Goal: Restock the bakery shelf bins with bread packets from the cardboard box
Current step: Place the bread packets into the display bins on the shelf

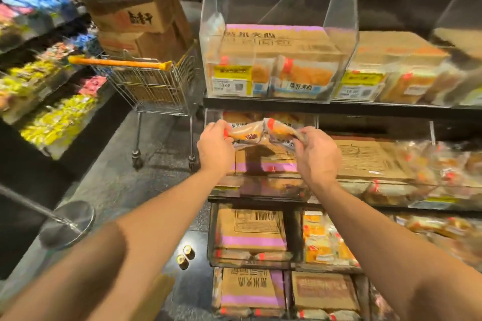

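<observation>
Gripping bread packets: left hand, right hand.

A wire shopping cart (orange handle) stands beside shelves of yellow snack packets.

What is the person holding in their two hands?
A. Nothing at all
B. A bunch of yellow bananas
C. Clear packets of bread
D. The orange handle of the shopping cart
C: the left hand and the right hand each grip a clear bread packet, held side by side in front of the middle shelf bin, well away from the shopping cart.
</observation>
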The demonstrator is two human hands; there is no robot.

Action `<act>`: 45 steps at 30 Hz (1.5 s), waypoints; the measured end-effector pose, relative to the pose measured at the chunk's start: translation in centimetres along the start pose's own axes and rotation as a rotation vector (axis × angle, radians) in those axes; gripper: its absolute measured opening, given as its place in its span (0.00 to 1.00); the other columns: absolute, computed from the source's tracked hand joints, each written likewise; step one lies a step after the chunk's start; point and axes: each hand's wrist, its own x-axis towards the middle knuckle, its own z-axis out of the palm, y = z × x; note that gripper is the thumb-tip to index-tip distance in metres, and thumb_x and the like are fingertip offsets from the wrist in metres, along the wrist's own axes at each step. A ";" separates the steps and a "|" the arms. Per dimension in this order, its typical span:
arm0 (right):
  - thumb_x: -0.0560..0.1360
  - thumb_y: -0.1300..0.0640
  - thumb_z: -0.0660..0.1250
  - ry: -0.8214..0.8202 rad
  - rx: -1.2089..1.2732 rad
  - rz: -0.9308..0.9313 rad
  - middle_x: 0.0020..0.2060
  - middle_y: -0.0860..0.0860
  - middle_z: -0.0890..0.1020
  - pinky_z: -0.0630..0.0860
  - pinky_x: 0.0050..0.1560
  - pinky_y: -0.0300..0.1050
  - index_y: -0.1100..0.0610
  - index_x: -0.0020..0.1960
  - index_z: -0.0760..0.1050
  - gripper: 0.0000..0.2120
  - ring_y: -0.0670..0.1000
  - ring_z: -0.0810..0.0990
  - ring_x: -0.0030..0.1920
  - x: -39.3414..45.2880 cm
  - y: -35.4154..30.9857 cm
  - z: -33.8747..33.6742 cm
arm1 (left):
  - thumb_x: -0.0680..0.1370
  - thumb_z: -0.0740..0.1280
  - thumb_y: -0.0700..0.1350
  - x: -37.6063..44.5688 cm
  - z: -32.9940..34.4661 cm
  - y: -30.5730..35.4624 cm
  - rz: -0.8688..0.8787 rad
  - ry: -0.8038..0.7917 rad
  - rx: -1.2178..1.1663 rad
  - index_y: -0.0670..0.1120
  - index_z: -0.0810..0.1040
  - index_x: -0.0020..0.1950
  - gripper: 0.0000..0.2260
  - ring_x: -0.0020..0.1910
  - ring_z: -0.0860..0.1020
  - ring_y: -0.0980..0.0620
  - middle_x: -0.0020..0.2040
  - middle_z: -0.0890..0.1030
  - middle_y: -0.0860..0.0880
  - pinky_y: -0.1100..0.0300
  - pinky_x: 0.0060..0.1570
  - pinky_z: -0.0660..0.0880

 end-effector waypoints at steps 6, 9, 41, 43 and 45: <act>0.80 0.52 0.66 -0.070 -0.103 0.012 0.50 0.49 0.80 0.71 0.52 0.44 0.52 0.58 0.77 0.09 0.52 0.77 0.52 2.3 0.1 3.5 | 0.76 0.66 0.35 2.1 2.5 -1.2 -0.038 -0.010 -0.008 0.48 0.79 0.53 0.10 0.50 0.77 0.47 0.53 0.77 0.50 0.54 0.48 0.69; 0.78 0.53 0.68 -0.036 -0.057 0.049 0.52 0.49 0.81 0.73 0.54 0.45 0.53 0.57 0.78 0.09 0.52 0.79 0.52 2.9 0.4 4.8 | 0.76 0.67 0.35 2.5 3.3 -1.0 0.011 0.009 -0.058 0.47 0.77 0.55 0.11 0.50 0.77 0.48 0.57 0.75 0.49 0.59 0.49 0.69; 0.73 0.57 0.70 -0.041 -0.260 0.001 0.77 0.56 0.60 0.60 0.75 0.55 0.55 0.73 0.68 0.29 0.58 0.52 0.78 1.9 -0.7 7.3 | 0.76 0.69 0.53 1.3 6.4 -0.9 -0.025 -0.411 0.276 0.56 0.71 0.70 0.23 0.62 0.72 0.39 0.68 0.70 0.43 0.47 0.62 0.70; 0.71 0.55 0.72 -0.044 -0.232 -0.012 0.74 0.55 0.64 0.65 0.72 0.57 0.53 0.71 0.71 0.29 0.59 0.59 0.75 0.4 -1.6 6.8 | 0.75 0.69 0.53 1.6 6.6 -1.1 -0.006 -0.402 0.262 0.56 0.72 0.69 0.22 0.62 0.71 0.39 0.68 0.70 0.43 0.48 0.63 0.69; 0.72 0.54 0.72 -0.197 -0.130 0.067 0.70 0.54 0.67 0.72 0.66 0.57 0.51 0.70 0.71 0.27 0.59 0.67 0.69 -0.2 -2.1 6.6 | 0.75 0.70 0.51 1.8 6.6 -1.3 0.010 -0.388 0.236 0.56 0.72 0.66 0.20 0.61 0.71 0.40 0.66 0.71 0.43 0.49 0.61 0.69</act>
